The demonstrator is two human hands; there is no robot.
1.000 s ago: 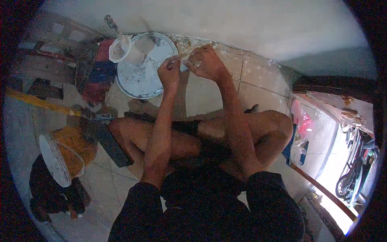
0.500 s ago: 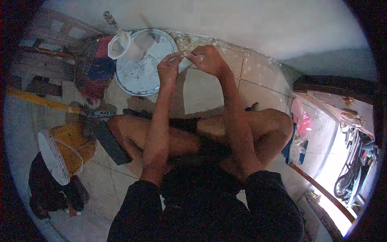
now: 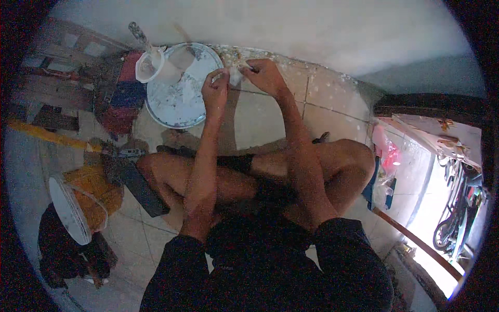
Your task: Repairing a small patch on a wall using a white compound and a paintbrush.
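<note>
My left hand (image 3: 216, 87) and my right hand (image 3: 264, 77) meet above the floor, beside a white round lid (image 3: 176, 106), with fingers pinched around a small pale piece (image 3: 235, 75) between them; it is too blurred to name. The lid is speckled and smeared. On its back left stands a white container (image 3: 148, 70), with a stained tool handle (image 3: 139, 34) sticking up from it.
A stained pale wall (image 3: 322, 26) runs behind the tiled floor (image 3: 332, 114). Left are wooden frames (image 3: 62, 83), a red-blue cloth (image 3: 127, 88), a yellow pole (image 3: 41, 132) and a yellow bucket (image 3: 93, 197). Right, a long wooden bar (image 3: 416, 242) lies by a doorway; motorbikes (image 3: 452, 218) show beyond.
Both hands have shifted slightly upward and their fingers have changed position around the pale piece. The rest of the scene has only moved a little with my head.
</note>
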